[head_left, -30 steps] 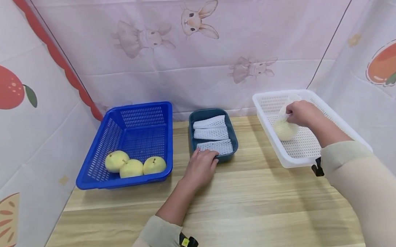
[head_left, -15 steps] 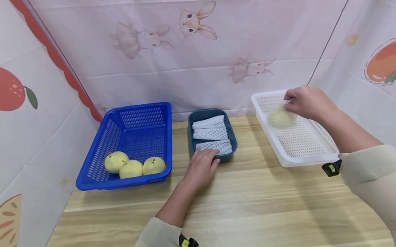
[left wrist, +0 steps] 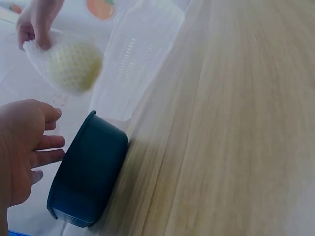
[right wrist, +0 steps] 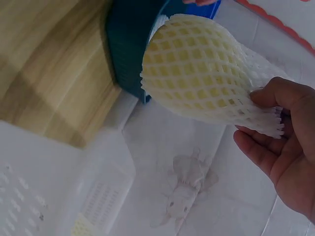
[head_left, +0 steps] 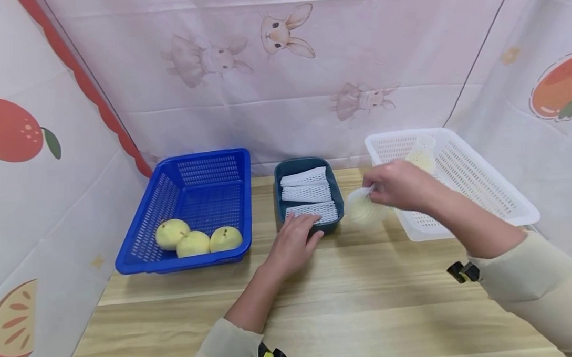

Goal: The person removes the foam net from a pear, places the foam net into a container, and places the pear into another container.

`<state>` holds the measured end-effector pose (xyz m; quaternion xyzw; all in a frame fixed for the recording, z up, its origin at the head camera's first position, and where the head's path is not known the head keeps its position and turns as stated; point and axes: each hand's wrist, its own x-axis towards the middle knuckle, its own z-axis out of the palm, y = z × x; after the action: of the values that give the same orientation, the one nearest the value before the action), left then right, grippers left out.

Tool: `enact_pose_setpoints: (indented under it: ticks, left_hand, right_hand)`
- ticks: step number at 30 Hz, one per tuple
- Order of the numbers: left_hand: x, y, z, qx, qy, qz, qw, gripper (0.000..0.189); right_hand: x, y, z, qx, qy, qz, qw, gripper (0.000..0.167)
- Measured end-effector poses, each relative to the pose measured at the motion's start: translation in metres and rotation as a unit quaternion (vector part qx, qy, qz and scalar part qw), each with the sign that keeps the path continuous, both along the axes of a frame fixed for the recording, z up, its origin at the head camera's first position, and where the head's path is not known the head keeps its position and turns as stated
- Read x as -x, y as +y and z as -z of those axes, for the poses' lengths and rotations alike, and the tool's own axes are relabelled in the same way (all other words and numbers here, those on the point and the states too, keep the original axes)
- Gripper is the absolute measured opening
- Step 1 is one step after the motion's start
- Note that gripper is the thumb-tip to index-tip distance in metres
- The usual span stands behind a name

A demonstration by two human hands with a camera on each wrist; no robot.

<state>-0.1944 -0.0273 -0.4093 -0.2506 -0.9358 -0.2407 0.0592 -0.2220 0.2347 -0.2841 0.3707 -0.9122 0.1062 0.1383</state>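
Note:
My right hand (head_left: 402, 185) pinches the loose end of a white foam net sleeve with a pale yellow pear (head_left: 365, 210) inside it. The pear hangs above the table between the white basket (head_left: 425, 232) and the dark green tray (head_left: 334, 227). In the right wrist view, thumb and fingers grip the gathered net, and the pear (right wrist: 197, 69) overlaps the tray. My left hand (head_left: 293, 244) lies at the tray's near rim, fingers extended over it. Several flat foam net sleeves (head_left: 305, 193) lie in the tray. Another netted pear (head_left: 421, 159) sits at the back of the white basket.
At the left stands a blue basket (head_left: 197, 200) with three bare pears (head_left: 192, 245) near its front. Printed cloth walls (head_left: 284, 131) close in the wooden table (head_left: 357, 312) at the back and sides.
My right hand has lifted the netted pear out of the white basket and carried it left toward the tray. My left hand has stayed at the tray's rim.

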Motion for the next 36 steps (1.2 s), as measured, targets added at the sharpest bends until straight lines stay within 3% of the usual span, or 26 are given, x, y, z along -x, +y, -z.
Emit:
enact_pose_setpoints:
  ticks: [8, 17, 24, 36]
  left_hand:
    - [-0.009, -0.002, -0.006, -0.024, -0.018, 0.020, 0.9993, 0.050]
    - [-0.015, -0.008, -0.008, -0.031, -0.069, 0.032, 0.9966, 0.063]
    - [-0.020, -0.017, -0.007, -0.078, -0.124, 0.028, 0.9888, 0.065]
    - [-0.014, -0.037, -0.011, -0.098, -0.157, 0.028, 0.9823, 0.042]
  right_hand:
    - [-0.014, -0.039, 0.032, -0.019, -0.018, -0.058, 0.9980, 0.011]
    - [-0.023, -0.062, 0.043, -0.015, -0.014, -0.074, 0.9971, 0.013]
    - [-0.026, -0.078, 0.052, 0.007, -0.068, -0.082, 0.9942, 0.012]
    - [-0.026, -0.093, 0.071, 0.052, -0.147, -0.065, 0.9855, 0.022]
